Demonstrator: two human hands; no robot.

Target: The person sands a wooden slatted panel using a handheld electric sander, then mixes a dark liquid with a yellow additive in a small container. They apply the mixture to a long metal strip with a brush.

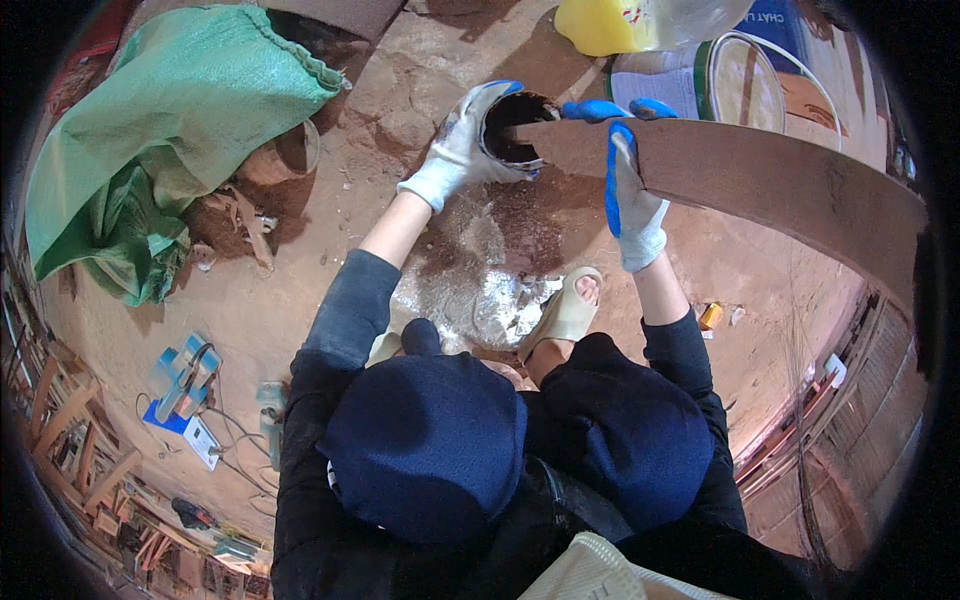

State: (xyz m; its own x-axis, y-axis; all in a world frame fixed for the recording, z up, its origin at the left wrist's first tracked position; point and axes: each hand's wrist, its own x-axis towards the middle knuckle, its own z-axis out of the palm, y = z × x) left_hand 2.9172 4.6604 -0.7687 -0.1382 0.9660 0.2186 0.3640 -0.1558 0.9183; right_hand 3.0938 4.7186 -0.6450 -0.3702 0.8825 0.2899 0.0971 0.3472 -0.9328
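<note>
Plank (770,180) end sits clenched in right grip (630,205); left grip (460,150) grasps dark tin (515,128).

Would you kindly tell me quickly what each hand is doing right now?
Left hand: closed around the dark can.
Right hand: gripping the long brown board.

A single head-worn fisheye view looks steeply down, close over the knees, at the dirt floor (300,300).

Packages on the workshop floor

Green woven sack (170,130), crumpled, far left; yellow plastic jug (600,25), top edge; large white labelled paint pail (735,85) beside it; small dark tin (515,130), hand-held, centre.
</note>
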